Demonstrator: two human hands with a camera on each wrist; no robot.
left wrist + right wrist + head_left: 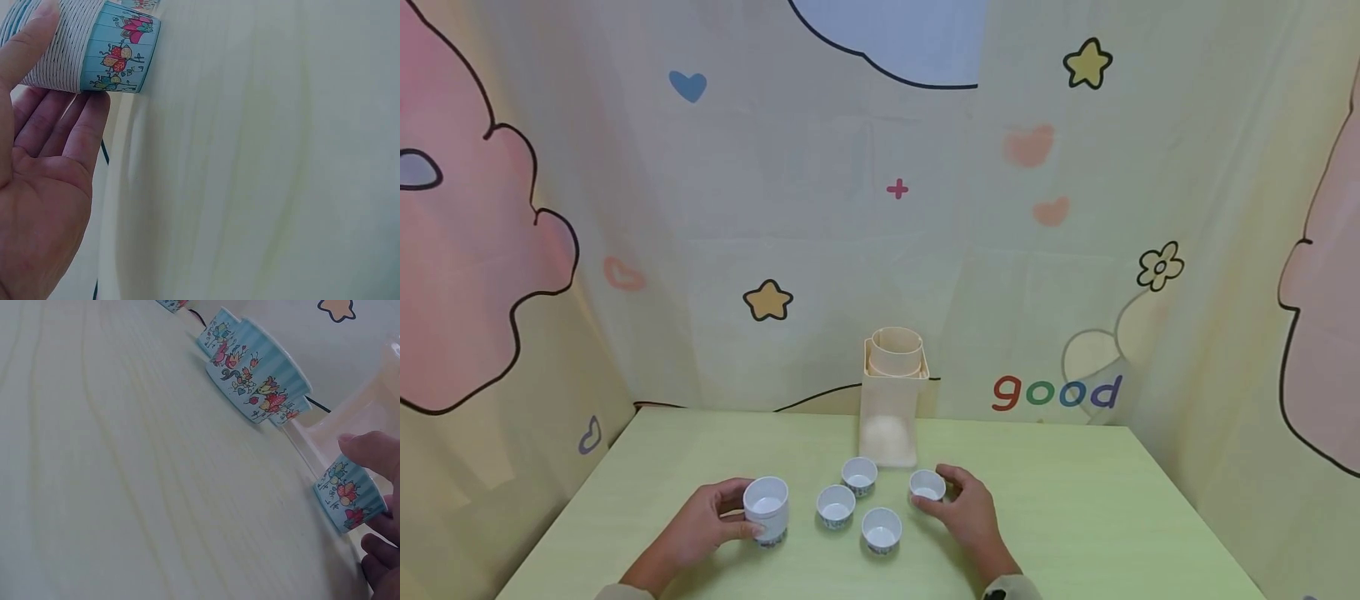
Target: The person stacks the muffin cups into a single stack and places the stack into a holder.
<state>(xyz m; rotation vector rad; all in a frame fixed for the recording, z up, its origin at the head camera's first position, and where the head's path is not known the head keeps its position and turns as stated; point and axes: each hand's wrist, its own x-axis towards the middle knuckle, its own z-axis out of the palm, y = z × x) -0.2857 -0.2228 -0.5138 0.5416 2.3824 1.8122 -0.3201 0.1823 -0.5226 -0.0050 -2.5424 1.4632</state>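
A pale green table (1075,517) is seen. On it, a cream container (890,400) stands at the back; four small cups (881,528) and a taller cup (767,508) are set before the container.

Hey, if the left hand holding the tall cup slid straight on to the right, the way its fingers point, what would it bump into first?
Probably the nearest small cup. The left hand grips the tall cup, which leads, so the tall cup would likely touch it first; depth is uncertain.

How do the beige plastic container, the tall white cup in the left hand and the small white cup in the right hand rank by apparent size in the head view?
1. Beige plastic container, though farthest away.
2. Tall white cup.
3. Small white cup.
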